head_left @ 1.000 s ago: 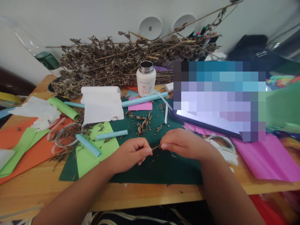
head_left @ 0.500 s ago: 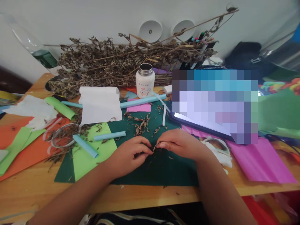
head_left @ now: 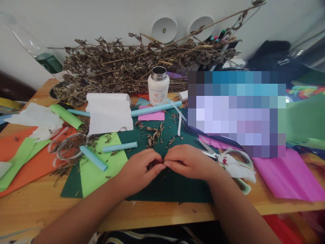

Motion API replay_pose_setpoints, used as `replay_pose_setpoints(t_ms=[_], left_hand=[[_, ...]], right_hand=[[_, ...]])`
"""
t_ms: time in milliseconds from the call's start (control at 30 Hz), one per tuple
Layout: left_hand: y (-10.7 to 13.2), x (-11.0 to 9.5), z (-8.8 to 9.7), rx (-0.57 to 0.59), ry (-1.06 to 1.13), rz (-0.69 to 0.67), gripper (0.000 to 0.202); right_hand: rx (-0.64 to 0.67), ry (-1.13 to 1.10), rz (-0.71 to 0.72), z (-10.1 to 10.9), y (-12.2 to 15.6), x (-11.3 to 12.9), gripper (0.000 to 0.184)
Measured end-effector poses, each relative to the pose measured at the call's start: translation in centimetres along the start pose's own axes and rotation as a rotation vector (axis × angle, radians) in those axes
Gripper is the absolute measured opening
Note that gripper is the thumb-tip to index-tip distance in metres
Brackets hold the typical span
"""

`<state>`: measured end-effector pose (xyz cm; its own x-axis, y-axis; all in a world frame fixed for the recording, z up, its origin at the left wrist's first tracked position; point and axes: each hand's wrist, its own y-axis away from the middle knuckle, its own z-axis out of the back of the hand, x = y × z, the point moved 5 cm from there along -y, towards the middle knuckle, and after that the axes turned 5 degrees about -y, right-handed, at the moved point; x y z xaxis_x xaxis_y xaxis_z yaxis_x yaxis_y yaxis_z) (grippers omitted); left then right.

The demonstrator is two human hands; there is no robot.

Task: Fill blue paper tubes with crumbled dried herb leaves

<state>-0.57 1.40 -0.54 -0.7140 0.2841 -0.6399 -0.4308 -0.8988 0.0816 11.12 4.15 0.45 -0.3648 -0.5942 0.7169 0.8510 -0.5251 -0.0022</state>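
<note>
My left hand [head_left: 141, 169] and my right hand [head_left: 186, 161] meet fingertip to fingertip over a dark green sheet [head_left: 177, 186] near the table's front edge. Both are closed in a pinch on a small dried twig that is almost hidden between the fingers. Loose dried plant bits [head_left: 154, 132] lie on the sheet just beyond the hands. A big pile of dried branches [head_left: 122, 67] lies along the back of the table.
A white bottle [head_left: 158, 86] stands open behind the scraps. Light blue paper rolls [head_left: 119, 146] and a white sheet [head_left: 109, 113] lie to the left. Scissors [head_left: 228, 159] rest right of my right hand, beside pink paper [head_left: 284, 173]. Orange paper [head_left: 27, 166] covers the left.
My hands have drawn together until the fingertips touch. The twig that showed between them a second ago is now nearly hidden. The scissors have come into view.
</note>
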Motion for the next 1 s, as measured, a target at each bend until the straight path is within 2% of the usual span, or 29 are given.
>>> replay_pose_setpoints(t_ms=[233,367,433,500,533,600,667,733,800,867,1000], left_hand=[[0.2,-1.0,-0.1,-0.031,-0.096,-0.135,0.019],[0.6,-0.7,0.9,-0.092,0.126,-0.142,0.017],[0.7,0.3,2.3,-0.177,0.265,-0.110,0.019],[0.9,2.2,4.5,-0.369,0.268,0.002,0.020],[1.1,3.3,5.8,-0.478,0.168,0.105,0.019],[1.6,5.4,8.1,-0.615,-0.227,0.394,0.017],[1.4,7.1,9.0,-0.446,-0.443,0.585,0.022],[1.1,8.3,9.2,-0.301,-0.553,0.684,0.029],[0.8,8.6,9.0,-0.278,-0.593,0.656,0.030],[0.4,8.1,8.6,-0.340,-0.582,0.543,0.025],[-0.3,6.5,7.0,-0.408,-0.530,0.331,0.024]], right_hand=[[-0.099,-0.023,0.072,-0.1,-0.3,0.7,0.018],[-0.141,0.022,0.072,0.9,0.4,0.3,0.018],[-0.153,0.063,0.009,1.5,0.8,-0.2,0.018],[-0.111,0.141,-0.107,1.7,0.9,-1.0,0.020],[-0.070,0.187,-0.167,1.5,0.9,-1.3,0.023],[0.032,0.264,-0.253,0.9,0.7,-1.8,0.028],[0.109,0.294,-0.277,0.2,0.5,-2.0,0.029],[0.098,0.306,-0.277,0.1,0.5,-2.0,0.021],[0.006,0.318,-0.267,0.5,0.5,-2.2,0.028],[-0.121,0.339,-0.248,1.1,0.2,-2.5,0.039],[-0.328,0.510,-0.256,1.3,-1.4,-3.6,0.044]])
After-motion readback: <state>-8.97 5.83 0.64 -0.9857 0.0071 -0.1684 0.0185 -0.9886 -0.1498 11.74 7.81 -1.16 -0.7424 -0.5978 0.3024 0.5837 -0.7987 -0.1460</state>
